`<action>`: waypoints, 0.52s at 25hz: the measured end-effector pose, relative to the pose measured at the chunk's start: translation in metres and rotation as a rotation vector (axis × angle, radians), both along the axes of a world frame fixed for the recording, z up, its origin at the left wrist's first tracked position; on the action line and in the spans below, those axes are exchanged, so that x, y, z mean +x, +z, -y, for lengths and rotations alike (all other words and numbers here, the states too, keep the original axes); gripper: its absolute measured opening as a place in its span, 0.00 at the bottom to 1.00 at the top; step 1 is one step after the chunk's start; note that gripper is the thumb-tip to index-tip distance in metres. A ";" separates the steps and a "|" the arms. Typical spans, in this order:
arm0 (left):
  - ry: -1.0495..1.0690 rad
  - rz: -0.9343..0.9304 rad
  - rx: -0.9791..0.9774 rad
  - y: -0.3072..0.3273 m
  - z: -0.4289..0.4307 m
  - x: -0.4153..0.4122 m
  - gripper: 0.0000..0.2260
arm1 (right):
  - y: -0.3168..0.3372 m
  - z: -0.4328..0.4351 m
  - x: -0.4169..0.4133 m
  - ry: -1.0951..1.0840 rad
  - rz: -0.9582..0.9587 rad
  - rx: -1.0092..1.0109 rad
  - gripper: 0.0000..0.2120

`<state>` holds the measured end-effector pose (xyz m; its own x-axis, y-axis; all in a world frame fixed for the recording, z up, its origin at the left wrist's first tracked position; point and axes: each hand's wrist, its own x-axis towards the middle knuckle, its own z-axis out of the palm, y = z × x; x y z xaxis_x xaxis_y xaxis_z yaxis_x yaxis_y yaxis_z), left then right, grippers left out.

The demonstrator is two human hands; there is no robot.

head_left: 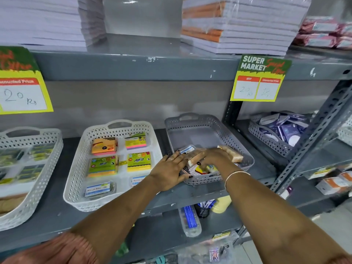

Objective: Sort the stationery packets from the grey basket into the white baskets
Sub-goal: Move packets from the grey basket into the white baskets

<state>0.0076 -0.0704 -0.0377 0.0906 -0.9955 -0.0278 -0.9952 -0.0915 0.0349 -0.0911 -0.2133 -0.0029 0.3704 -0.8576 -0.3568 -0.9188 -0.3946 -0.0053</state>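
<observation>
I am looking at a shop, the stationery aisle: a yellow-green price tag (260, 79) reading "SUPER MARKET" with MRP and discounted price hangs from a grey slotted-steel shelf (133, 65), a second tag (22, 80) says "20 Rs", wrapped paper stacks (238, 21) fill the upper tier.

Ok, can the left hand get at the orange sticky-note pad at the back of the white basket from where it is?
Probably yes. The left hand rests at the grey basket, right beside the open-topped white basket; nothing covers the orange sticky-note pad.
</observation>
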 end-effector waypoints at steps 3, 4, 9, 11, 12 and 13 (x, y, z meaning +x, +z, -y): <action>0.021 -0.003 -0.001 0.003 -0.001 -0.001 0.28 | 0.011 0.007 -0.003 -0.011 -0.017 0.037 0.19; 0.036 -0.009 -0.012 0.005 -0.003 -0.001 0.28 | 0.019 0.006 -0.004 0.003 -0.047 0.050 0.19; 0.130 0.019 -0.071 0.019 -0.033 0.015 0.28 | 0.061 0.012 0.018 0.095 -0.133 0.031 0.12; 0.222 0.055 -0.083 0.027 -0.060 0.036 0.27 | 0.073 0.009 0.047 0.177 -0.016 -0.024 0.08; 0.280 0.072 -0.088 0.031 -0.080 0.049 0.27 | 0.081 -0.004 0.064 0.235 0.041 -0.057 0.10; 0.333 0.083 -0.089 0.033 -0.100 0.064 0.28 | 0.088 -0.019 0.080 0.285 0.089 -0.075 0.16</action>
